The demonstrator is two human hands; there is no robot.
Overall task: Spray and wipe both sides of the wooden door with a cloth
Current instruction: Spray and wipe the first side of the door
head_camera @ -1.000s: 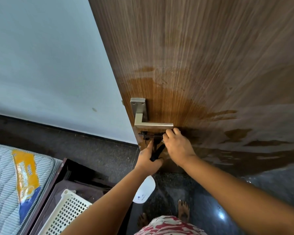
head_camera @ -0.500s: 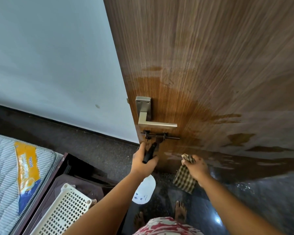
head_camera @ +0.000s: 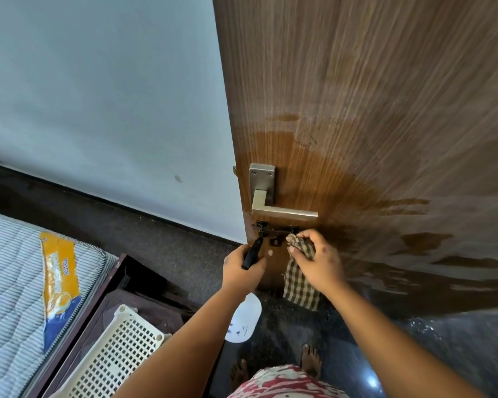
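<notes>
1. Wooden door point(head_camera: 385, 96): fills the right and upper part of the view, its free edge running down toward the handle; wet patches darken the grain around and to the right of the handle.
2. Wall point(head_camera: 98, 96): pale and plain, left of the door edge, meeting the dark floor point(head_camera: 161, 239) along a black skirting line.
3. Mattress point(head_camera: 12, 282): striped, at the lower left, carrying an orange and blue label.
4. Basket point(head_camera: 110, 354): white perforated plastic, just beside the mattress frame.
5. Cloth point(head_camera: 299, 285): checked brown and cream, hanging down against the lower door face below the latch.
6. Spray bottle point(head_camera: 243, 317): white body hanging below the left wrist, its black head pointing up toward the latch.
7. Right hand point(head_camera: 319, 262): fingers curled round the bunched top of the cloth, held against the door just below the lever, beside the latch.
8. Left hand point(head_camera: 243, 268): wrapped round the black neck of the spray bottle, near the door's edge, apart from the right hand.
9. Door handle point(head_camera: 282, 211): brushed metal lever on a square plate, horizontal, pointing right.
10. Latch point(head_camera: 270, 232): small black bolt fitting directly under the lever, between the two hands.
</notes>
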